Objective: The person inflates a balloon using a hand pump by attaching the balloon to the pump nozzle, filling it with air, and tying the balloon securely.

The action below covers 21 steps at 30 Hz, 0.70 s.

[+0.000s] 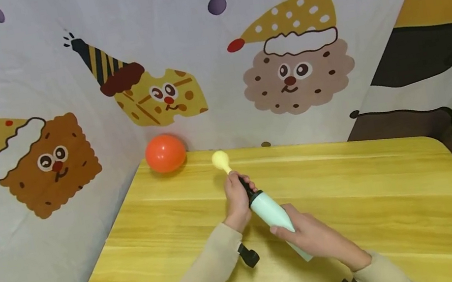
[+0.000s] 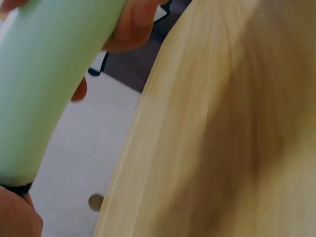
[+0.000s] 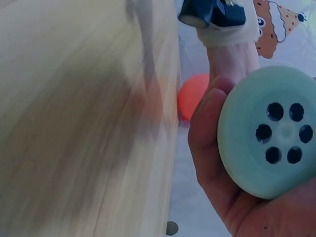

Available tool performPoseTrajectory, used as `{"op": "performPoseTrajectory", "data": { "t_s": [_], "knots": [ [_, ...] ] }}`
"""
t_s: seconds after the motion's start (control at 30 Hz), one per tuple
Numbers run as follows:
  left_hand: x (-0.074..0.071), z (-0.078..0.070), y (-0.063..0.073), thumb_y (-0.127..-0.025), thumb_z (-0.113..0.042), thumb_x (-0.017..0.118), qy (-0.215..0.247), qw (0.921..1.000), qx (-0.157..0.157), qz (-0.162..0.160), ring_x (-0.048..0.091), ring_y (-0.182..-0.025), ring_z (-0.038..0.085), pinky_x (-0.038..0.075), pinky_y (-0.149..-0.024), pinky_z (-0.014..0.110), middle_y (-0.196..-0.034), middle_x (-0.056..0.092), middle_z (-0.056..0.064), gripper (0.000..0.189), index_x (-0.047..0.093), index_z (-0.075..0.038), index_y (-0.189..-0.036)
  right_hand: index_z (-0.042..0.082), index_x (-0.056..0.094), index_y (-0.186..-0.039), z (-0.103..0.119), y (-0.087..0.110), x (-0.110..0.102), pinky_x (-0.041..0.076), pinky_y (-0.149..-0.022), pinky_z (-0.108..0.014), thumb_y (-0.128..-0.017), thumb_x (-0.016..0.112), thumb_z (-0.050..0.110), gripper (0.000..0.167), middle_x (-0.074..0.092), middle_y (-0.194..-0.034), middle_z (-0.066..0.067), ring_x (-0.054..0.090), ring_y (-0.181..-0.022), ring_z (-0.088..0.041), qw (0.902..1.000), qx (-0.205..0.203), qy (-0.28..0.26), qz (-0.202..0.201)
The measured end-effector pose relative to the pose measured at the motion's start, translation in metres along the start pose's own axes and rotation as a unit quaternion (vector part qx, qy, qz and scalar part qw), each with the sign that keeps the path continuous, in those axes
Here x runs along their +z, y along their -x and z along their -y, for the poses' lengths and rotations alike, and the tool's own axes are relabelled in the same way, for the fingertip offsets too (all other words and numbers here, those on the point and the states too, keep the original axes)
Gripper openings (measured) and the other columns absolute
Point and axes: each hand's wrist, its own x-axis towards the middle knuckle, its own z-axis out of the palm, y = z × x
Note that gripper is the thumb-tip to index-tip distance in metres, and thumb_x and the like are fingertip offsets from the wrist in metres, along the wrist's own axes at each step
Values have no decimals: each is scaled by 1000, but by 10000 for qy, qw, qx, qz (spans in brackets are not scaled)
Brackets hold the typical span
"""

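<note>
A mint-green balloon pump (image 1: 271,210) with a black front end slants across the middle of the head view. On its tip sits a small, slightly inflated yellow balloon (image 1: 220,160). My left hand (image 1: 237,198) grips the black front part, close below the balloon's neck. Farther back, my right hand (image 1: 311,234) holds the green body, fingers wrapped round it. In the right wrist view the pump's round end (image 3: 247,148) faces the camera, with several dark holes in it. The left wrist view shows the green barrel (image 2: 54,84) close up, above the table.
An inflated red-orange balloon (image 1: 165,153) rests at the far left corner of the wooden table (image 1: 372,186). Behind the table hangs a pale cloth (image 1: 213,63) printed with cartoon biscuits and cheese. Black straps with small devices (image 1: 248,255) are on both wrists.
</note>
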Motion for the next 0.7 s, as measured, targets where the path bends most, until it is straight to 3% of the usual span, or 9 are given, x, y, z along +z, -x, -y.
{"op": "performPoseTrajectory", "data": {
  "t_s": [0.1,0.37,0.5,0.7],
  "knots": [
    [-2,-4,-9,-114,-25,26,-161,9997,126,-111,47,-54,9,46,-51,22,-71,50,-1,37,48,-10,-88,-6,39,-146,0,2,4,55,-52,-34,-104,62,44,69,64,-93,-10,63,-68,-18,9999,25,62,-98],
    [-20,-27,-36,-110,-18,27,156,9967,456,-650,46,-51,7,44,-46,20,-67,48,-1,35,47,-9,-83,1,42,-147,-4,32,0,52,-54,-29,-104,61,44,63,64,-92,-2,60,-68,-9,9988,-171,456,-46],
    [-25,-25,-36,-109,-16,27,203,9967,461,-638,46,-52,8,44,-46,20,-69,49,-1,33,47,-9,-84,4,43,-148,-5,34,-1,52,-56,-28,-105,59,47,63,64,-93,0,60,-70,-8,9979,-231,600,-4],
    [-20,-11,-21,-112,-21,27,51,9985,339,-420,50,-56,8,48,-51,21,-72,52,-1,35,49,-10,-87,2,43,-146,-5,18,-1,53,-53,-29,-104,59,48,65,62,-90,-2,60,-68,-10,9977,-249,636,4]
  ]
}}
